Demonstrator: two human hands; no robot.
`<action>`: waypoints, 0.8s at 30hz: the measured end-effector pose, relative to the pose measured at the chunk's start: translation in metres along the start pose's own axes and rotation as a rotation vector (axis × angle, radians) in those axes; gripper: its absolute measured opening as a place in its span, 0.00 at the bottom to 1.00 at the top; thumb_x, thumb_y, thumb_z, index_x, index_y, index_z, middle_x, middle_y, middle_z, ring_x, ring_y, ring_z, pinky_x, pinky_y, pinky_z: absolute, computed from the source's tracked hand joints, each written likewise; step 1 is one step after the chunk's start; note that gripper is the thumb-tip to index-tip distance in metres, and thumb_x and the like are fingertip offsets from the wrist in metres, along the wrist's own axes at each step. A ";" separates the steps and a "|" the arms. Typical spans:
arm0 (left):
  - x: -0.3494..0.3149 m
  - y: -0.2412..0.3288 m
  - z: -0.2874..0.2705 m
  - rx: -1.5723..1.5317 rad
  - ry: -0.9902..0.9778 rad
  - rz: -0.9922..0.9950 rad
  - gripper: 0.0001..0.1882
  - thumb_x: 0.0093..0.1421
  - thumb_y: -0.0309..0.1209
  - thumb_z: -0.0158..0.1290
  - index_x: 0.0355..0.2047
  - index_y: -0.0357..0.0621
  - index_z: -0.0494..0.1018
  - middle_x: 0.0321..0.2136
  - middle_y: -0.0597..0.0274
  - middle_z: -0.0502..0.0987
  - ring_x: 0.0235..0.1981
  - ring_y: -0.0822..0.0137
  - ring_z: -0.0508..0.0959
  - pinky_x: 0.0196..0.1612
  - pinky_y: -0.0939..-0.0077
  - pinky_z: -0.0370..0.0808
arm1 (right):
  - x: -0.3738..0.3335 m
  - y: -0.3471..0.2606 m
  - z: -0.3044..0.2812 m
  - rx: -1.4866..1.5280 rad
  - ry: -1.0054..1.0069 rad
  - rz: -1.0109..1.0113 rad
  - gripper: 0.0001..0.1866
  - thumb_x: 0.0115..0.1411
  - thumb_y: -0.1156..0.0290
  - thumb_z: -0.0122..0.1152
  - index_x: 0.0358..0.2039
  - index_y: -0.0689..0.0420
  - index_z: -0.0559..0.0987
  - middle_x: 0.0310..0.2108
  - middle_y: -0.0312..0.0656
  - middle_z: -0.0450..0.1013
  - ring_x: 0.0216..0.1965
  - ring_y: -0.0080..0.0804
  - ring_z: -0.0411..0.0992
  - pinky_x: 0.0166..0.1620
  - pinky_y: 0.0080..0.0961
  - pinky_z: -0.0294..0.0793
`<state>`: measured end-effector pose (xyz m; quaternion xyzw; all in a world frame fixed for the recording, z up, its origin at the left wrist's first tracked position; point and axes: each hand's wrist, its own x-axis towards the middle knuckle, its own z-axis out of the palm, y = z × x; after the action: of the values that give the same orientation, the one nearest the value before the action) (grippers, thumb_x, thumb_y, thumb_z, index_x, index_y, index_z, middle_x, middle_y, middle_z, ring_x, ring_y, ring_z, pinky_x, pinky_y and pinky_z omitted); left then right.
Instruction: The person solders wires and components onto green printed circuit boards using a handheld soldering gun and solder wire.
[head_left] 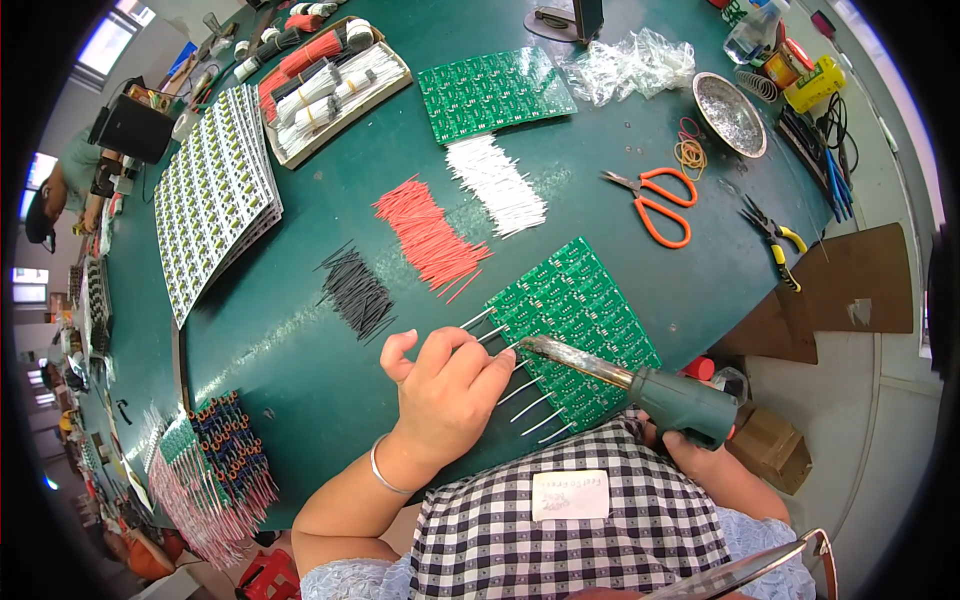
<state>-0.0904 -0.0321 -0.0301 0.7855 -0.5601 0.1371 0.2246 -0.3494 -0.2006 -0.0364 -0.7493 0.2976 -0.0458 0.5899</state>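
Observation:
A green circuit board panel (590, 300) lies at the table's near edge, in front of my body. Several short white wires (532, 408) stick out from its left edge. My left hand (447, 392) is closed in a pinch at that edge, on a white wire largely hidden by the fingers. My right hand (692, 452) is wrapped round the green handle of a soldering iron (685, 405), partly hidden behind it. The iron's metal barrel points left across the panel, its tip close to my left fingertips; whether it touches the board I cannot tell.
Black wires (358, 293), red wires (430, 238) and white wires (497, 185) lie in piles beyond my left hand. Orange-handled scissors (662, 205), pliers (772, 240) and a metal bowl (730, 115) are at the right. Wired boards (230, 440) stand stacked at left.

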 end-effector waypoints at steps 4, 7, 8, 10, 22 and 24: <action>0.000 -0.001 0.000 0.001 -0.005 -0.001 0.06 0.45 0.28 0.58 0.24 0.56 0.76 0.17 0.75 0.64 0.29 0.73 0.71 0.49 0.60 0.50 | 0.002 -0.005 0.004 0.098 -0.003 -0.013 0.17 0.51 0.68 0.62 0.42 0.60 0.76 0.40 0.44 0.74 0.45 0.40 0.70 0.48 0.35 0.67; 0.000 0.000 0.000 -0.008 -0.002 -0.008 0.06 0.45 0.28 0.58 0.24 0.56 0.76 0.17 0.75 0.64 0.29 0.74 0.71 0.49 0.60 0.51 | 0.004 -0.006 0.004 0.098 -0.007 -0.059 0.17 0.54 0.66 0.60 0.42 0.60 0.75 0.38 0.43 0.74 0.43 0.37 0.71 0.48 0.33 0.67; 0.001 -0.001 0.000 -0.009 -0.002 -0.009 0.06 0.45 0.28 0.58 0.24 0.56 0.76 0.17 0.75 0.64 0.29 0.74 0.71 0.49 0.60 0.51 | 0.005 -0.006 0.004 0.054 -0.009 -0.105 0.16 0.56 0.65 0.59 0.42 0.60 0.75 0.35 0.41 0.75 0.41 0.35 0.72 0.47 0.32 0.67; 0.001 -0.001 0.000 -0.008 -0.003 -0.006 0.05 0.45 0.28 0.58 0.24 0.56 0.76 0.17 0.75 0.64 0.29 0.74 0.71 0.49 0.60 0.51 | 0.009 -0.016 -0.001 0.150 -0.075 -0.014 0.15 0.56 0.65 0.58 0.41 0.60 0.75 0.31 0.40 0.75 0.36 0.33 0.72 0.45 0.32 0.68; -0.001 -0.004 0.000 0.010 -0.027 0.023 0.05 0.47 0.29 0.54 0.26 0.55 0.76 0.20 0.75 0.64 0.32 0.74 0.71 0.47 0.59 0.51 | 0.000 -0.010 -0.002 0.187 -0.045 -0.109 0.33 0.58 0.48 0.55 0.49 0.66 0.68 0.37 0.43 0.73 0.25 0.29 0.72 0.31 0.25 0.71; -0.001 -0.002 0.001 0.015 -0.022 0.021 0.05 0.47 0.29 0.54 0.26 0.55 0.76 0.20 0.75 0.65 0.32 0.74 0.71 0.48 0.59 0.51 | -0.001 -0.006 -0.003 0.214 -0.051 -0.121 0.33 0.58 0.48 0.54 0.50 0.66 0.68 0.39 0.43 0.73 0.25 0.30 0.72 0.31 0.25 0.71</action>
<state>-0.0893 -0.0308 -0.0315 0.7828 -0.5696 0.1351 0.2110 -0.3491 -0.2024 -0.0295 -0.6994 0.2301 -0.0938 0.6701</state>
